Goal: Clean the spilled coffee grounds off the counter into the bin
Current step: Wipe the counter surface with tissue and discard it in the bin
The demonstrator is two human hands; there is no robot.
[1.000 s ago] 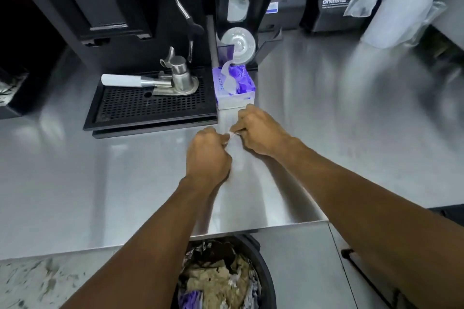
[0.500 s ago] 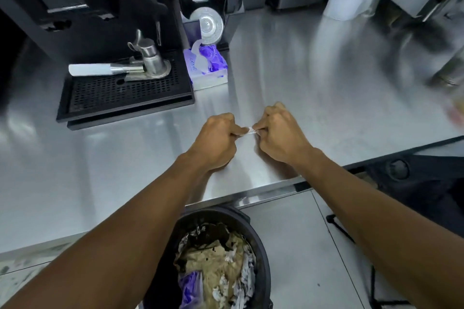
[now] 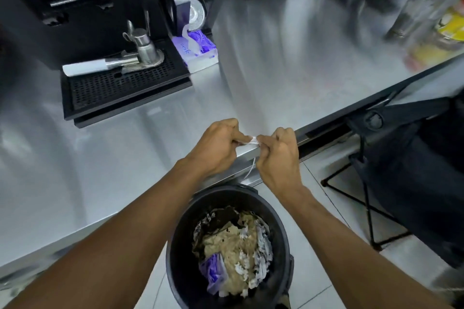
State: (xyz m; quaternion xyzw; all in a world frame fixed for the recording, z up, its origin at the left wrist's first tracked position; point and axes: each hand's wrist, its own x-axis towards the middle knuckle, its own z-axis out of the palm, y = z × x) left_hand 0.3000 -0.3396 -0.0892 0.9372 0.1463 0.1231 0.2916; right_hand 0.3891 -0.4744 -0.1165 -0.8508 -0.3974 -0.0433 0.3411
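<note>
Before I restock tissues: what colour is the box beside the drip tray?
White with purple print, seen in the head view: tissue box.

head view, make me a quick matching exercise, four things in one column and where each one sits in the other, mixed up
Things:
1. tissue box
2. portafilter
3. bin
4. white tissue

Places:
A. on the floor below the counter edge
B. pinched between the left hand and right hand
C. on the counter just right of the drip tray
D. lying on the drip tray

Pairs: 1-C, 2-D, 3-A, 4-B
</note>
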